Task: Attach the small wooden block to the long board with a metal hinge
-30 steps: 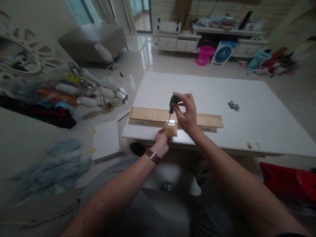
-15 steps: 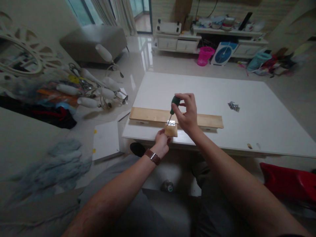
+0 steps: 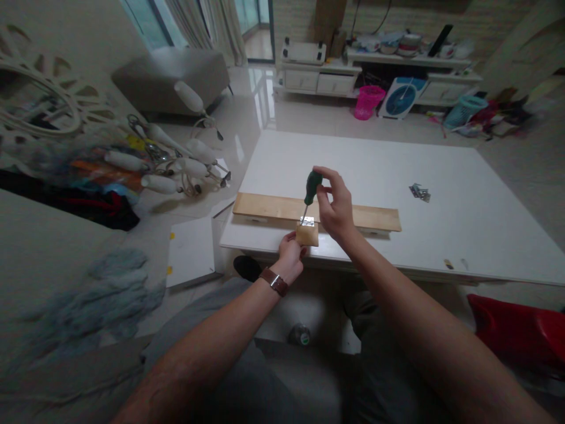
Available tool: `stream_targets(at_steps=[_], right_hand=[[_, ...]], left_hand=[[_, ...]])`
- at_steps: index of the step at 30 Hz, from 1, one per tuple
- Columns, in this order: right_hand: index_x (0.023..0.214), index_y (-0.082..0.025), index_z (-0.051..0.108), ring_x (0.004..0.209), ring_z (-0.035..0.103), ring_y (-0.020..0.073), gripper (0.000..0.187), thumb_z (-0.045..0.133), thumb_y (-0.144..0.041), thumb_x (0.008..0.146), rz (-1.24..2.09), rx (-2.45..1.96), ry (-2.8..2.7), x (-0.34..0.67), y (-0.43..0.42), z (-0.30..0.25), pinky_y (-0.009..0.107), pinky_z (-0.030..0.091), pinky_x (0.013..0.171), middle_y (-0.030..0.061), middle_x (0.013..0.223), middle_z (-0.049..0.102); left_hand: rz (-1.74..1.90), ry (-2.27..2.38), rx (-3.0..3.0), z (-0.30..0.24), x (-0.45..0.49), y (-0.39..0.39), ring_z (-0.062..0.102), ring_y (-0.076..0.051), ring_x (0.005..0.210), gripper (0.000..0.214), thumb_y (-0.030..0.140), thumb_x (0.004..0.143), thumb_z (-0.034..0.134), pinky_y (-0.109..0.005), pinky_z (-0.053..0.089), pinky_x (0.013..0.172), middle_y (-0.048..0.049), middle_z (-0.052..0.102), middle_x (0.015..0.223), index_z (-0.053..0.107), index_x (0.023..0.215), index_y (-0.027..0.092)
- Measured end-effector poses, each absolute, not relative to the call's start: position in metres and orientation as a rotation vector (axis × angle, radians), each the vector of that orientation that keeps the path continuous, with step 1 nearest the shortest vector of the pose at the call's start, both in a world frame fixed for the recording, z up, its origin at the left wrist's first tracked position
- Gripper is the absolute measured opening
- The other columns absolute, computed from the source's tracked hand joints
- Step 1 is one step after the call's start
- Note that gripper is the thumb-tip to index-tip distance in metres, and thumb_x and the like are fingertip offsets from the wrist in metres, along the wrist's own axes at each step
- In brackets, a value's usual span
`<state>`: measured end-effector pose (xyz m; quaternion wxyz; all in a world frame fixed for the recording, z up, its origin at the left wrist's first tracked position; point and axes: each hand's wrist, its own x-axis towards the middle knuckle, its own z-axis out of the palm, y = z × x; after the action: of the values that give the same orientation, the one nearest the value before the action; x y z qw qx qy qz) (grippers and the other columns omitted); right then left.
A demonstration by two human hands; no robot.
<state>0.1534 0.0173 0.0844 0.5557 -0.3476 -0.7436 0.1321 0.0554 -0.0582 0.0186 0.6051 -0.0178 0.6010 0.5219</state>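
Note:
A green-handled screwdriver [image 3: 313, 186] is gripped near its top by my right hand [image 3: 337, 206]. Its shaft slants down to the left edge of a silver metal hinge [image 3: 308, 221]. The hinge lies between a long light wooden board [image 3: 273, 206] and a small wooden block [image 3: 307, 235]. My left hand [image 3: 291, 250] holds the block from its left and underside, with some fingers hidden beneath it. The long board rests raised on white pieces above the white tabletop [image 3: 353, 165]. Whether a screw sits under the screwdriver's tip is too small to tell.
A small pile of metal hardware [image 3: 419, 192] lies on the tabletop to the right. Two tiny items rest near the front edge. A white lamp fixture [image 3: 194, 159] and a white panel [image 3: 192, 250] are on the floor at left; a red seat [image 3: 516, 330] is at right.
The thumb and fingers of my right hand have shifted on the screwdriver's handle, the thumb now drawn back to the right. My left hand and the block stay in place.

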Motion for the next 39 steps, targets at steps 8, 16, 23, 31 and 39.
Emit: stream_targets(at_steps=[8,16,23,31,39], right_hand=[[0.127,-0.035,0.065,0.108,0.064,0.0207,0.033,0.064,-0.024,0.096,0.296,-0.868,-1.702,0.1533,0.0176,0.085,0.037,0.063,0.082,0.0042,0.121,0.06],[0.123,-0.033,0.066,0.105,0.064,0.0201,0.029,0.064,-0.024,0.095,0.267,-0.868,-1.7,0.1542,0.0171,0.0864,0.037,0.064,0.081,0.0037,0.116,0.062],[0.131,-0.031,0.061,0.114,0.065,0.0209,0.037,0.049,-0.016,0.099,0.292,-0.861,-1.72,0.1545,0.0176,0.0854,0.037,0.063,0.085,0.0063,0.122,0.066],[0.126,-0.033,0.064,0.115,0.064,0.0229,0.032,0.058,-0.02,0.097,0.313,-0.878,-1.697,0.1533,0.0143,0.0874,0.04,0.064,0.085,0.0058,0.122,0.063],[0.119,-0.034,0.069,0.106,0.063,0.0217,0.028,0.07,-0.027,0.092,0.251,-0.91,-1.684,0.1552,0.0141,0.0887,0.038,0.063,0.08,0.0042,0.116,0.059]], left_hand=[[1.21,1.373,-0.036,0.0149,0.0548,-0.0585,0.062,-0.011,0.077,0.044,-0.01,0.075,0.057,-0.023,0.044,0.065,-0.0022,0.07,0.096,0.065,0.107,0.02],[1.195,1.4,-0.035,0.0158,0.0559,-0.0577,0.061,-0.012,0.078,0.04,-0.009,0.078,0.056,-0.024,0.043,0.064,-0.0028,0.068,0.097,0.064,0.106,0.019],[1.205,1.391,-0.003,0.0136,0.0552,-0.0589,0.062,-0.012,0.08,0.042,-0.008,0.077,0.056,-0.023,0.044,0.066,-0.003,0.07,0.101,0.064,0.106,0.02],[1.209,1.369,-0.009,0.01,0.0548,-0.0594,0.062,-0.011,0.077,0.044,-0.007,0.075,0.058,-0.022,0.043,0.064,-0.0025,0.07,0.098,0.064,0.108,0.021],[1.206,1.393,-0.02,0.0164,0.0556,-0.0592,0.059,-0.011,0.07,0.043,-0.008,0.073,0.056,-0.024,0.041,0.064,-0.0008,0.069,0.091,0.064,0.105,0.02]])
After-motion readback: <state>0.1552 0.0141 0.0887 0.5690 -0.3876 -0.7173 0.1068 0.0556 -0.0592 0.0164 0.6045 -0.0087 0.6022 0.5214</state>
